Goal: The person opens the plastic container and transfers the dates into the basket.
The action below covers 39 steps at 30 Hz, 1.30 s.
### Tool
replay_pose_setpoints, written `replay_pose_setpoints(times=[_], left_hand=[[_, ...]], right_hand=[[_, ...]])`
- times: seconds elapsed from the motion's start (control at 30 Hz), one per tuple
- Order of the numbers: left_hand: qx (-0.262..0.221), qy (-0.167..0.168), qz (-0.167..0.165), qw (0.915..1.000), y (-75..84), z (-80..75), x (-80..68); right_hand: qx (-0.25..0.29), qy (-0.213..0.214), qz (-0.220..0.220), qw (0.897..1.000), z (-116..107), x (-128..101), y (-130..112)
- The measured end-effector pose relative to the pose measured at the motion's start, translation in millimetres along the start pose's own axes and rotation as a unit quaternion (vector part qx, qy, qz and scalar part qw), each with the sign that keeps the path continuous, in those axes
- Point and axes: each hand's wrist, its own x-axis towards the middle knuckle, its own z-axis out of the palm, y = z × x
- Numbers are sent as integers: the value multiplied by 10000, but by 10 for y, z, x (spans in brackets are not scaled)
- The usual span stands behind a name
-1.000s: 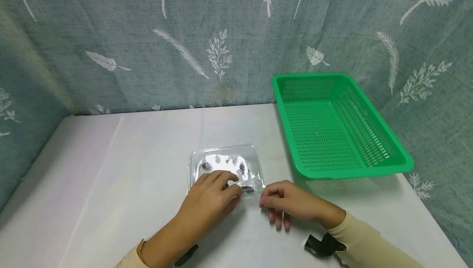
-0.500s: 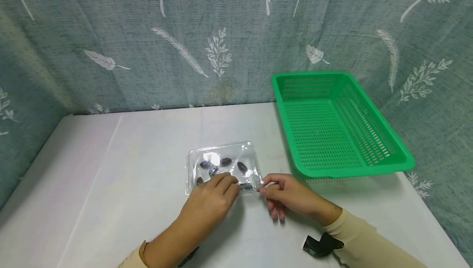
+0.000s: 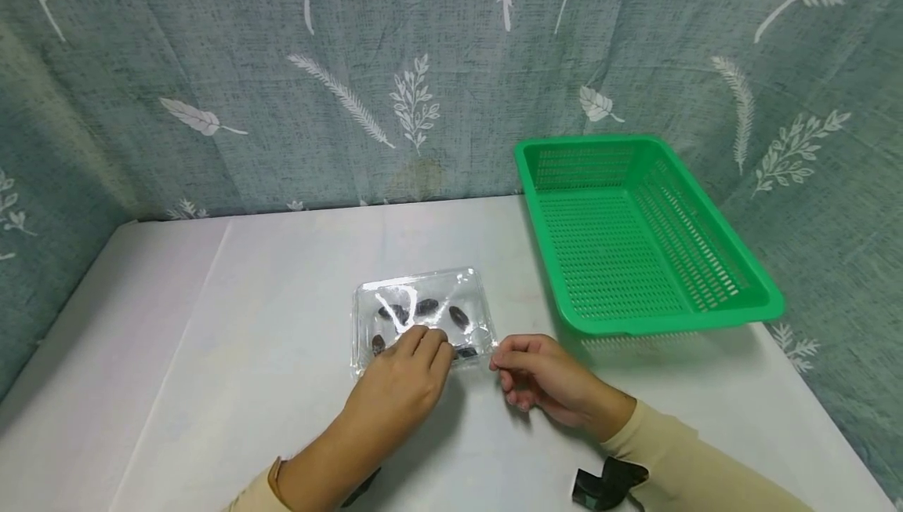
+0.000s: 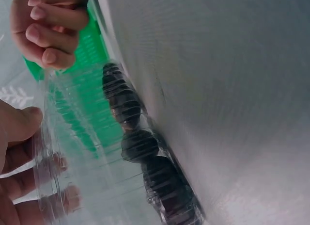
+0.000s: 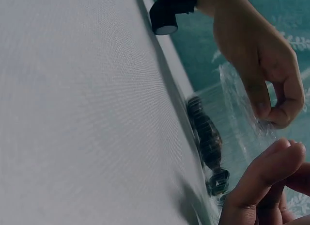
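Drawn in since half a second ago, the lower fingers of the right hand [image 3: 539, 375] tuck toward its palm, while thumb and forefinger pinch the near right corner of a clear plastic box [image 3: 451, 286]. Since a second ago, the left hand [image 3: 405, 375] has gone from a loose spread to a grip, thumb and fingers clamped on the box's near rim.

The table [image 3: 268, 285] runs out of view at its near edge, and a green basket [image 3: 621, 257] hides its far right corner. Left fingers and knuckles cover part of the box's near side, and glare streaks its top. Well in from the table's left edge, the box lies just beyond both hands, touching each. Dark oval pieces [image 3: 458, 317] lie inside, too partly hidden to count.
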Motion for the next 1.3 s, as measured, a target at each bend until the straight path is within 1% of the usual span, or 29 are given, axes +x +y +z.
replay_pose_setpoints(times=[0.27, 0.37, 0.47, 0.53, 0.6, 0.67, 0.7, 0.8, 0.9, 1.03, 1.1, 1.17, 1.3], left_hand=[[-46, -77, -118, 9999, -42, -10, -40], [-100, 21, -110, 9999, -71, -27, -47], [-269, 92, -228, 9993, -128, -48, -53], [-451, 0, -352, 9984, -196, -69, -69], [-652, -192, -457, 9966, -286, -95, -103], [-829, -389, -496, 9946, -387, -120, -158], [-940, -430, -509, 9933, -434, -131, -191], [-1188, -435, -475, 9908, -543, -151, -296], [-1351, -355, -425, 9893, -592, -151, -372], [-1472, -304, -352, 9880, -607, -142, -404], [-1523, -255, -311, 9875, -612, -138, -406], [-1585, -200, -278, 9868, -619, -133, -402], [-1617, -192, -214, 9864, -627, -134, -381]], right_hand=[[-46, 8, -149, 9999, 50, 47, 5], [-44, -5, -200, 9998, 70, 53, 10], [-72, 54, -237, 9997, 87, 54, 7], [-92, 125, -270, 9995, 92, 56, -3], [-86, 210, -284, 9993, 95, 62, -12], [-47, 289, -260, 9992, 96, 67, -20], [-20, 322, -238, 9992, 98, 70, -22], [107, 367, -139, 9992, 107, 74, -17], [243, 353, -8, 9991, 144, 67, -1], [353, 306, 241, 9986, 275, 70, 43], [379, 356, 329, 9981, 368, 94, 66], [374, 496, 355, 9974, 455, 133, 81], [334, 1005, 278, 9940, 557, 198, 88]])
